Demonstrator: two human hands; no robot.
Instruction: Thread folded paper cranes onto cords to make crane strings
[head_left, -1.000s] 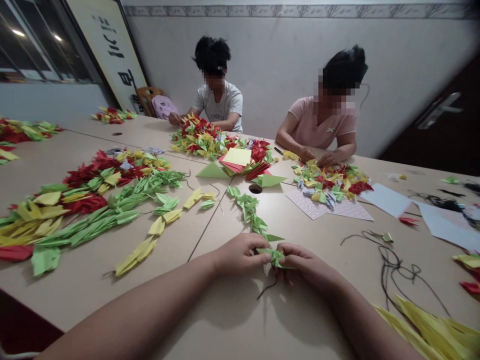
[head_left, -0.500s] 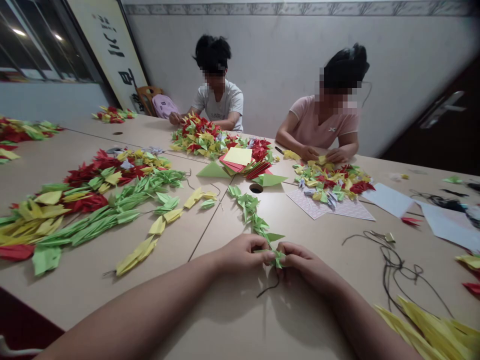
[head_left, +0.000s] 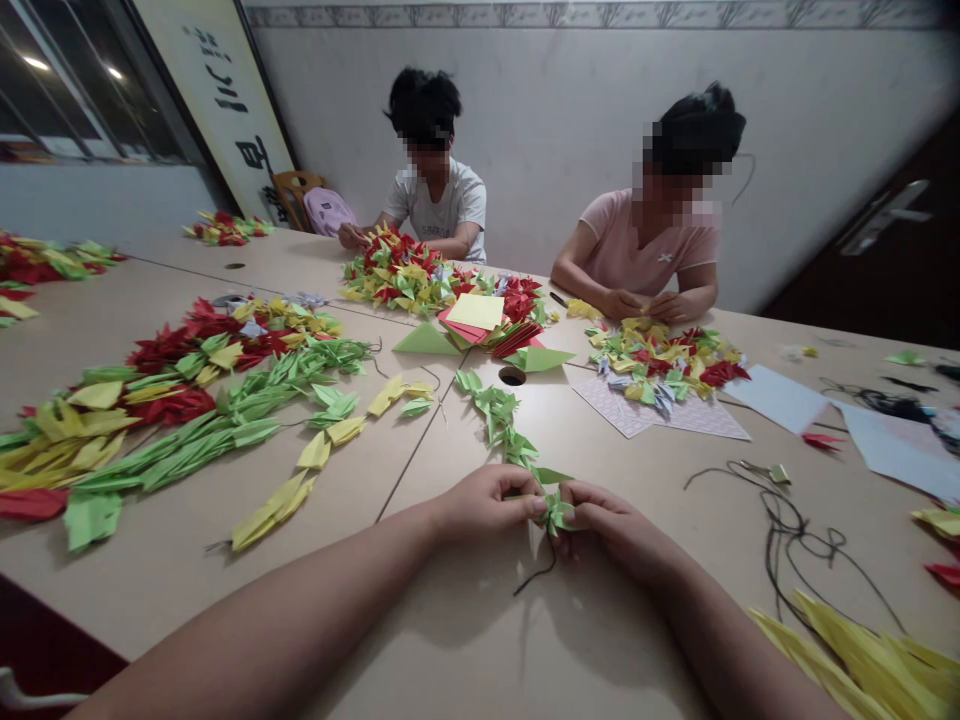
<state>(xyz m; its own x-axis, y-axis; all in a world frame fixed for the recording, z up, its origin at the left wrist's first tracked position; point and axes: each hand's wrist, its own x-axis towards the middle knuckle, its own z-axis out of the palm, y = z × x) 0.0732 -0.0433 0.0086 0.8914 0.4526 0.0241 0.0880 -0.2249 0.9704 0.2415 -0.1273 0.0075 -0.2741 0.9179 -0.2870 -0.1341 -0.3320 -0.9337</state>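
At the near end of a string of green paper cranes [head_left: 496, 418], my left hand [head_left: 499, 503] pinches the last green paper crane [head_left: 556, 512] from its left side. My right hand [head_left: 611, 520] grips the same crane from the right, thumb and finger closed on its folded edge. A dark cord [head_left: 538, 578] hangs out of this crane toward me, and its end curls on the table. The strung cranes lead away from my hands across the table top. My fingers hide part of the crane's folds.
Garlands of green cranes [head_left: 225, 425] and yellow cranes [head_left: 277, 510] lie to the left. Mixed heaps [head_left: 667, 365] sit before two seated people. Paper sheets [head_left: 480, 312] are stacked mid-table beside a cable hole [head_left: 513, 377]. Loose black cord [head_left: 787, 530] and yellow cranes [head_left: 862, 650] lie right.
The crane between my fingers has turned slightly and its points look more spread. My hands stay almost in place. Across the table, the right-hand person's head and hands have shifted slightly.
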